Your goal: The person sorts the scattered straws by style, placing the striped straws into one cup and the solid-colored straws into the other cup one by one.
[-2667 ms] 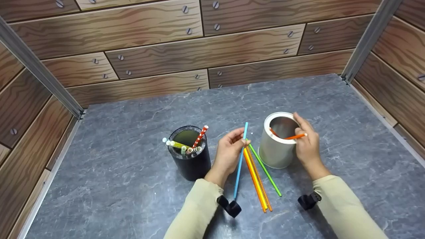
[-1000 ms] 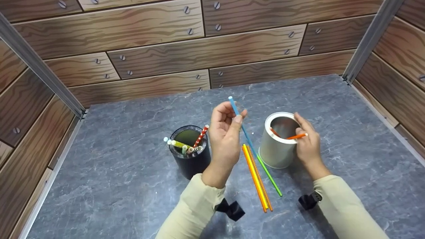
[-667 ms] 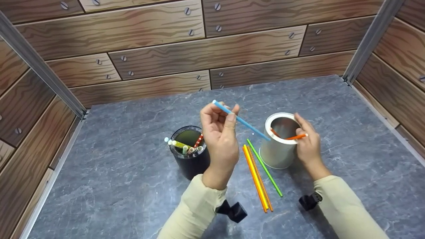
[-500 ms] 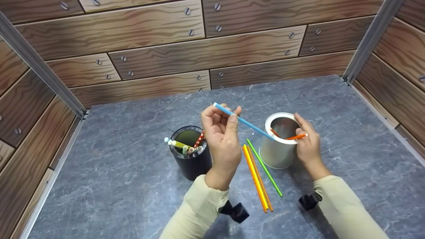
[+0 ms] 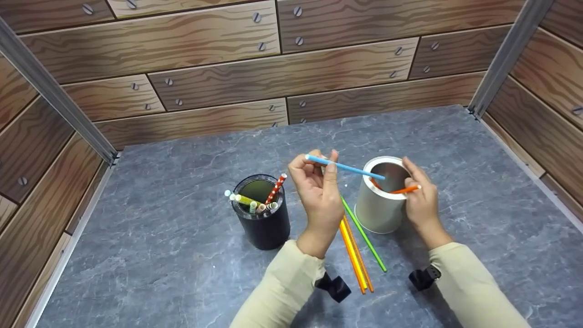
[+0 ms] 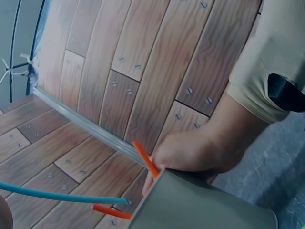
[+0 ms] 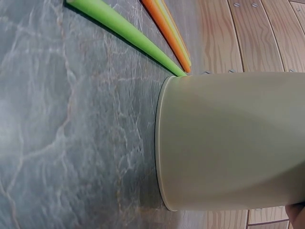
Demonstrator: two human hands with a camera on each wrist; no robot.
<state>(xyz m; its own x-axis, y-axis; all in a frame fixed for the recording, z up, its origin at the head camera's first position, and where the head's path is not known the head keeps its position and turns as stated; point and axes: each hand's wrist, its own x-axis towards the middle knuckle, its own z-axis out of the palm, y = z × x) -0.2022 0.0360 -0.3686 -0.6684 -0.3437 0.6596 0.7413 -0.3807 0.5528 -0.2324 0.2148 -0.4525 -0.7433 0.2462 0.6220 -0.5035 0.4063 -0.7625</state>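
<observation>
Between thumb and fingers, my left hand pinches a blue straw near its upper end. The straw's far tip reaches over the mouth of a pale grey metal can with a white rim. In the left wrist view the blue straw points toward the can's opening. My right hand grips the can's right side near the rim. Two orange straws stick up out of the can, leaning to opposite sides. The right wrist view shows the can's base standing on the table.
A black cup holding patterned straws, one a red dotted straw, stands at the left. Between the cup and the can lie a green straw and several orange and yellow straws. Wood-patterned panels enclose the grey table.
My left hand has lifted the blue straw off the table, tilted it nearly level and moved right, bringing its tip over the can's mouth. My right hand and the can have stayed put.
</observation>
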